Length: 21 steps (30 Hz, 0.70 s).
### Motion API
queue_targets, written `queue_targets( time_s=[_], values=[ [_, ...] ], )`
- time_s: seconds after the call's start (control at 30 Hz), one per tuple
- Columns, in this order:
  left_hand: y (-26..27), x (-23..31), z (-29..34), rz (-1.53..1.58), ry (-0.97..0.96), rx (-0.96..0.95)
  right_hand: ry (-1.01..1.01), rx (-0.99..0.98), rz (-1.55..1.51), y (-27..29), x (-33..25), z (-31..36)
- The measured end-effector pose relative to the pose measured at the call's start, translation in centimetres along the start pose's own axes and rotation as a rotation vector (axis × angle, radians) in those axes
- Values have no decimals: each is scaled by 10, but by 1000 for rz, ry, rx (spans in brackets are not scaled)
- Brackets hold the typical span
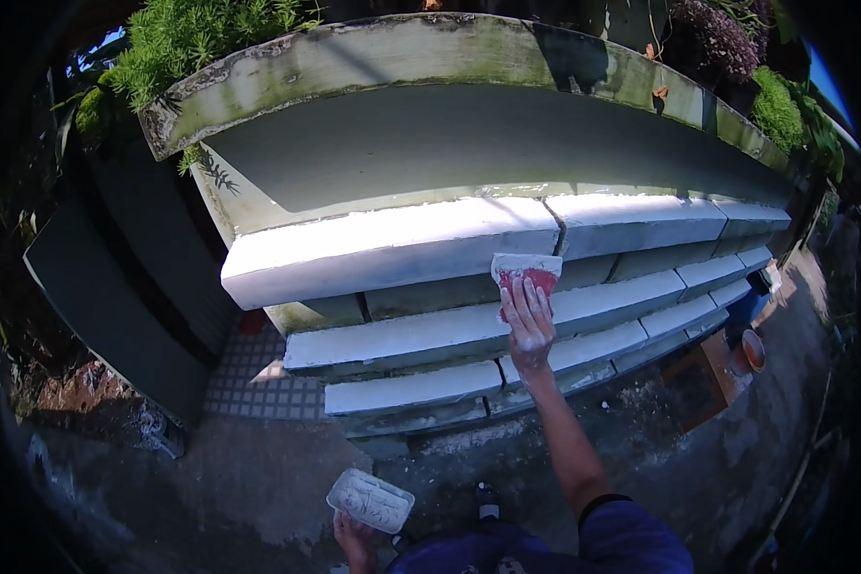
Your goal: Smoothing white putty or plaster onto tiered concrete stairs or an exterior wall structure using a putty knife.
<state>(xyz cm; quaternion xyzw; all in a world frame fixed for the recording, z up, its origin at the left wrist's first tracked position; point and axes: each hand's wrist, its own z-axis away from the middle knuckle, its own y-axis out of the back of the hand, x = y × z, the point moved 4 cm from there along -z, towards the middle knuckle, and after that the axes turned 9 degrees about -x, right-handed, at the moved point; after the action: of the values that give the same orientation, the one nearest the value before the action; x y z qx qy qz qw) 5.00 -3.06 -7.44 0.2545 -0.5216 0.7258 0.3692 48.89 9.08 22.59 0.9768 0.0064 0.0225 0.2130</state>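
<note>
My right hand (530, 330) grips a red putty spreader (538, 276), its fingers laid over the face. White paste coats the spreader's wide edge, and smears of it are on my fingers. That edge is at the front face of the top white ledge (392, 251), close to a dark joint between two blocks. Low in the picture, my left hand (356, 540) holds a shallow rectangular tray (408, 510) by its near side. White paste is smeared inside the tray. How my left thumb lies is partly hidden.
Below the top ledge run two lower white ledges (402, 335), with grey recesses between. A mossy concrete planter edge (373, 67) overhangs above. At the right stand an orange bucket (753, 350) and a brown wooden frame (695, 390). A dark panel (115, 306) leans at the left.
</note>
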Motion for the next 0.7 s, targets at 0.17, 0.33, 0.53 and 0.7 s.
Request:
queue_targets(
  time_s=[0.17, 0.33, 0.53, 0.7],
  values=[
    [1, -1, 2, -53, 13, 11, 74, -164, -62, -5, -20, 48],
    [1, -2, 3, -11, 11, 26, 106, 6, -27, 20, -22, -6],
    [-16, -4, -1, 2, 38, -6, 31, -37, -26, 4, 2, -31],
    [0, -13, -3, -29, 14, 3, 30, -163, -112, -12, -27, 26]
  ],
)
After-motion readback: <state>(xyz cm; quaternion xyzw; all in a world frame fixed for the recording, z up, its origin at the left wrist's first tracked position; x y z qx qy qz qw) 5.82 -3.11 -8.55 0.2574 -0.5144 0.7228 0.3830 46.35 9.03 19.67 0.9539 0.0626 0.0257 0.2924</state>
